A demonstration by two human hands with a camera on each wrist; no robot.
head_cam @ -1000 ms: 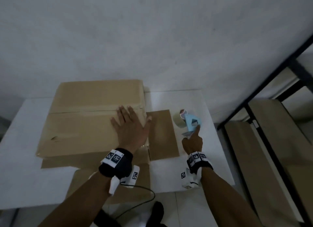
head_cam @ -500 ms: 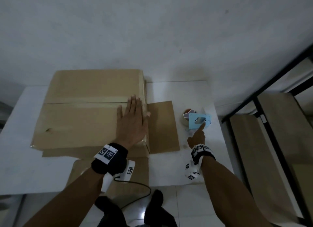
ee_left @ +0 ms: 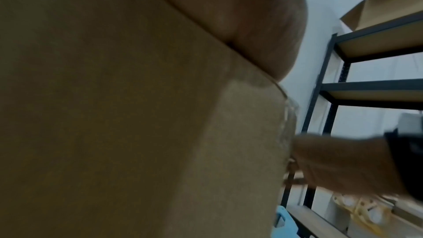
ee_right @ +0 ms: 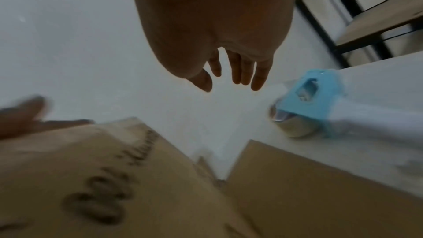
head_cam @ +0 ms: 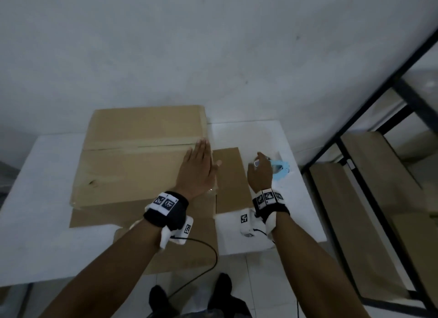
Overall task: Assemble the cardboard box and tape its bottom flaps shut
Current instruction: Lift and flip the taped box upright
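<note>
The cardboard box (head_cam: 132, 166) lies on the white table (head_cam: 42, 187) with its closed flaps facing up and a strip of tape along the seam (head_cam: 142, 147). My left hand (head_cam: 199, 170) presses flat on the box's right end, fingers straight; its palm (ee_left: 228, 15) lies on the cardboard. My right hand (head_cam: 259, 175) hovers over the table just left of the blue tape dispenser (head_cam: 280, 169). In the right wrist view its fingers (ee_right: 238, 71) hang straight and hold nothing, and the dispenser (ee_right: 306, 97) sits apart on the table.
A loose side flap (head_cam: 228, 177) lies flat on the table between the box and the dispenser. Another flap (head_cam: 189, 253) hangs over the table's front edge. Black metal shelving (head_cam: 355, 175) stands close on the right. A wall rises behind the table.
My right hand has let go of the tape dispenser and moved left and up from it. My left hand has slid a little farther along the box's right end.
</note>
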